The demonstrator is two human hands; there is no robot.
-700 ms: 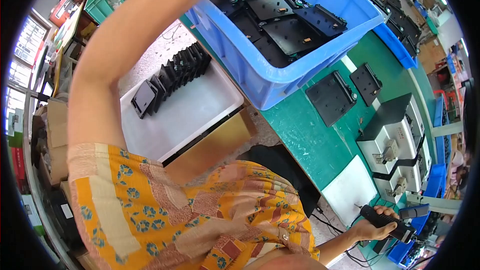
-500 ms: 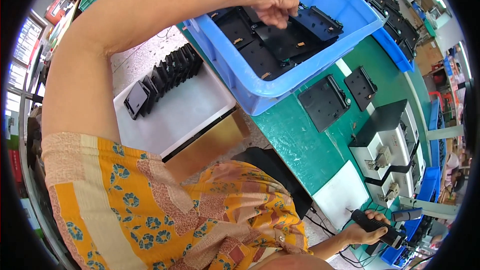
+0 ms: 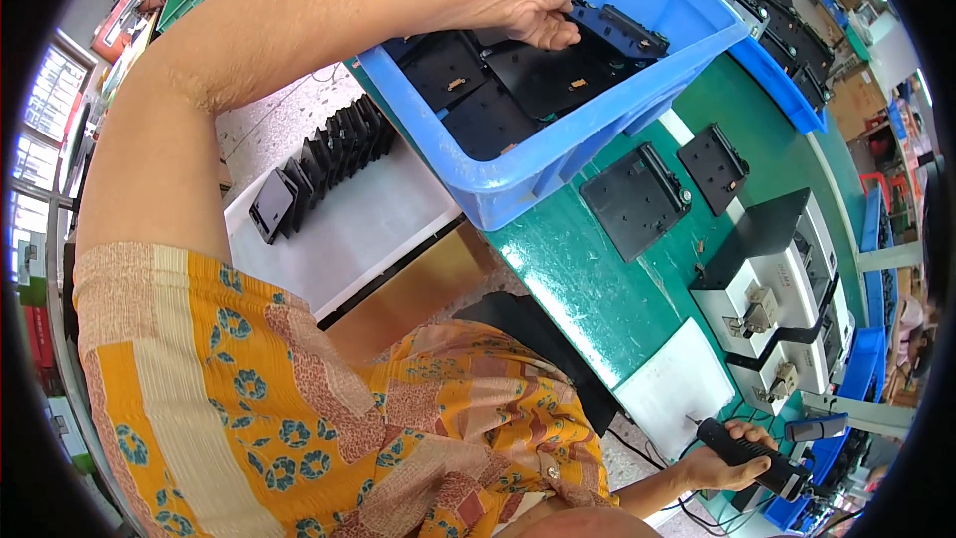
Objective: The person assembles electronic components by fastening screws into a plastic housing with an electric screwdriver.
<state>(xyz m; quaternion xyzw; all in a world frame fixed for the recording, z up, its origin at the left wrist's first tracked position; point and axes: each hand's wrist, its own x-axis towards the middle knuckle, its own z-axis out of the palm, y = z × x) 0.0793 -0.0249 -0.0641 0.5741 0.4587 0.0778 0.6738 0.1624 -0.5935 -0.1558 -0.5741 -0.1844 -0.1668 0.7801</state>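
My left hand (image 3: 543, 12) reaches into a large blue plastic bin (image 3: 637, 105), its fingers closed on the edge of a black plastic panel (image 3: 619, 33). That panel is tilted over other flat black panels (image 3: 548, 75) with small orange tabs. At the lower right, my right hand (image 3: 725, 466) is wrapped round a black electric screwdriver (image 3: 752, 460), whose thin bit points up and left over a white sheet (image 3: 677, 384). Two more black panels, a larger one (image 3: 635, 201) and a smaller one (image 3: 715, 167), lie on the green bench between the bin and the white machines.
Two white-and-black bench machines (image 3: 772, 309) with metal fittings stand on the green bench top (image 3: 568, 284). Left of the bench, a white tray (image 3: 349, 239) holds a row of upright black parts (image 3: 324, 159). Another blue bin (image 3: 787, 90) sits behind, with cables hanging near the screwdriver.
My left hand has lowered slightly and closed on the black panel in the bin, which has shifted a little. My right hand keeps its hold on the screwdriver.
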